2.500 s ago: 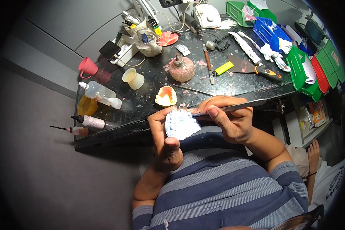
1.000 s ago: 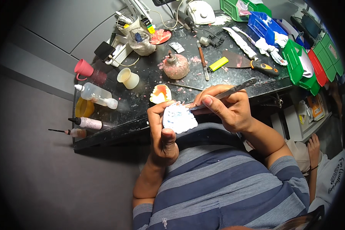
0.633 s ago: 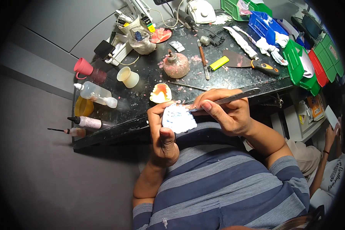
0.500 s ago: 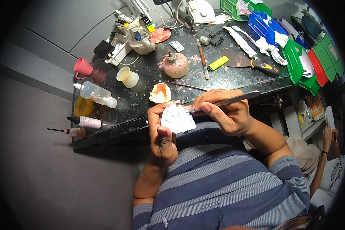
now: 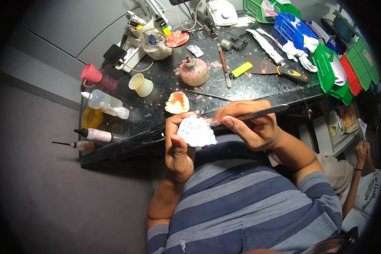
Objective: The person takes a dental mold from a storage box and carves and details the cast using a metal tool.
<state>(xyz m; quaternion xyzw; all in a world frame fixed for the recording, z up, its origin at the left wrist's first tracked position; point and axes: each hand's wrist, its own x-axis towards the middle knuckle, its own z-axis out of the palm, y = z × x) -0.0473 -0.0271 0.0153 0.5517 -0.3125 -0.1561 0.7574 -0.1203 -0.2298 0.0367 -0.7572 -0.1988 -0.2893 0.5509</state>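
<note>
A white plaster dental cast (image 5: pixel 196 133), glaring under the light, sits in my left hand (image 5: pixel 180 154). My fingers curl behind its far edge and the thumb presses its near left side. My right hand (image 5: pixel 252 129) pinches a slim metal scalpel (image 5: pixel 264 112), its flat rounded handle end pointing up to the right. The scalpel's tip meets or nearly meets the cast's right edge, but the fingers and glare hide the exact contact. Just beyond the cast, on the bench, stands a yellowish dental model (image 5: pixel 177 106) with pink wax on it.
The black bench (image 5: pixel 156 122) carries a wax-spattered burner (image 5: pixel 194 75), a wooden-handled wax knife (image 5: pixel 223 63), a yellow lighter (image 5: pixel 241 69) and a scraper (image 5: pixel 292 74). Bottles (image 5: pixel 103 101) and a pink cup (image 5: pixel 92 73) line its left side. Another person's hands (image 5: pixel 362 150) show at far right.
The scalpel's handle end has dipped slightly and swung a little to the right with my right hand. My left hand keeps the cast in nearly the same place.
</note>
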